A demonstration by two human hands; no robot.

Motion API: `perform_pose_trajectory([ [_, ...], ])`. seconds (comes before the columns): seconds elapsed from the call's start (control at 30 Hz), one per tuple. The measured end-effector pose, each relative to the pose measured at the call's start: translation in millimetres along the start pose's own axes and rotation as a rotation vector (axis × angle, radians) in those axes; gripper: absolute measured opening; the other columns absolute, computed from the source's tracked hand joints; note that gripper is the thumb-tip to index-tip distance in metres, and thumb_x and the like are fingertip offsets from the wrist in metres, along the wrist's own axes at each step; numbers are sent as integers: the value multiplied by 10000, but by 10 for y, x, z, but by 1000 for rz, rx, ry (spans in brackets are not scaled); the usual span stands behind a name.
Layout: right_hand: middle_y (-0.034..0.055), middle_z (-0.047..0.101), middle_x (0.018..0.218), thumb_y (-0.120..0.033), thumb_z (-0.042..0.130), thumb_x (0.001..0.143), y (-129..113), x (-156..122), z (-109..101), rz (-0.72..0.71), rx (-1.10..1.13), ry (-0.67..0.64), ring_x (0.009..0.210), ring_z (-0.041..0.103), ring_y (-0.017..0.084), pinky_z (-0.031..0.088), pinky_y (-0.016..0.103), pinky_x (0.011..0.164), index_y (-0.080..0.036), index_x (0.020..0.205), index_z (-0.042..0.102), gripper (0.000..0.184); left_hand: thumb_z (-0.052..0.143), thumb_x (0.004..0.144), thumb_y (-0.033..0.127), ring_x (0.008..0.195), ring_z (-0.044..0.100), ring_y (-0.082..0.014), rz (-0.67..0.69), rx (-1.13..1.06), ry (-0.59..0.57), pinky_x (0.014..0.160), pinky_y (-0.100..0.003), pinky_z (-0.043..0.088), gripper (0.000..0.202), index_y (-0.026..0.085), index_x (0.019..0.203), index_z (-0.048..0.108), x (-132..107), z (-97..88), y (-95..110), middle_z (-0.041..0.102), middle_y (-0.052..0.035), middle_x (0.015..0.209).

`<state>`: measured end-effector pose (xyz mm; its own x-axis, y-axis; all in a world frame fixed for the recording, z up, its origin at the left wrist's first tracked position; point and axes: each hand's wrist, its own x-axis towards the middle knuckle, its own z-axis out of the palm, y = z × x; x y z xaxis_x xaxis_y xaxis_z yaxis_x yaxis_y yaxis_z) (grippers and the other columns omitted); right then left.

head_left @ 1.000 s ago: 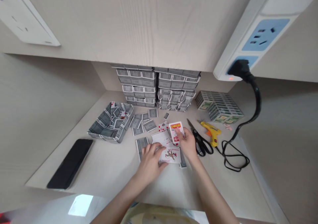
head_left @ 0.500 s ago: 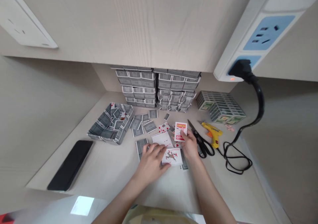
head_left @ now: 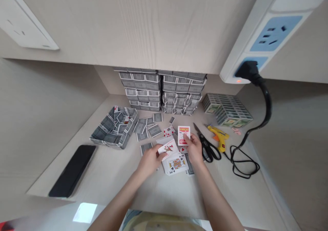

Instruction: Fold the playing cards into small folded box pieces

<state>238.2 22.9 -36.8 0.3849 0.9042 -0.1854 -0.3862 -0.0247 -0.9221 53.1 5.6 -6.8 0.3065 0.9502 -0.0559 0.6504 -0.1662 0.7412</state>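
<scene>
Pinched between the fingers of my left hand point(head_left: 150, 161) is a joker card point(head_left: 168, 149), lifted and slightly tilted. Just below it lies a stack of playing cards point(head_left: 176, 163) with a king face up. My right hand point(head_left: 194, 147) grips a red-and-white printed card point(head_left: 183, 135), held upright with the thumb on its front; whether more cards sit behind it I cannot tell. Under and around the hands are loose cards point(head_left: 154, 130), some face down with grey backs, and a few face-up red ones point(head_left: 169, 131).
An open tray built from cards point(head_left: 123, 142) holds loose cards at left, above a black phone point(head_left: 73, 170). Black scissors point(head_left: 208, 149) and a yellow glue gun point(head_left: 219, 138) lie right, its cable looping. Stacked card boxes point(head_left: 181, 103) and clear-wrapped packs point(head_left: 228, 110) stand behind. A power strip point(head_left: 263, 40) hangs above.
My left hand has picked the joker off the stack and raised it up and left, uncovering the king. My right hand has shifted slightly left with its card.
</scene>
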Motion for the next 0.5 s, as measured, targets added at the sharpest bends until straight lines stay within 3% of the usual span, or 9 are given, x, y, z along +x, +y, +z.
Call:
perform_pose_trajectory([
  [0.07,21,675,738,-359,708,624,18,12,1,-17,2,29,607,626,168,511,287,555,-158,809,584,301,471,812,335,763,588,-180,82,130,56,690,-287,442,226,205,935,607,54,-60,3,650,-36,845],
  [0.13,22,675,757,-362,699,630,21,11,15,-26,23,54,619,640,178,518,301,562,-172,803,552,296,425,841,309,931,553,-210,150,262,197,824,-330,419,239,194,965,595,156,-136,-32,620,-62,965],
  [0.27,30,676,814,-376,648,665,-9,-32,69,-56,78,7,661,662,208,528,334,551,-209,779,471,269,435,812,210,1132,435,-294,12,529,432,916,-408,364,377,91,1168,474,420,-239,-204,472,-185,1204],
  [0.37,20,672,813,-358,628,671,-21,-64,87,-66,80,-26,668,659,205,523,326,538,-216,769,462,239,443,793,186,1195,353,-340,-93,639,392,939,-449,333,428,46,1197,443,530,-228,-316,408,-239,1260],
  [0.5,40,666,836,-351,624,671,5,-62,60,-71,17,-37,667,631,182,493,294,538,-199,739,503,205,414,829,249,1156,387,-321,-66,623,356,925,-477,336,357,209,1168,519,536,-183,-370,417,-143,1253],
])
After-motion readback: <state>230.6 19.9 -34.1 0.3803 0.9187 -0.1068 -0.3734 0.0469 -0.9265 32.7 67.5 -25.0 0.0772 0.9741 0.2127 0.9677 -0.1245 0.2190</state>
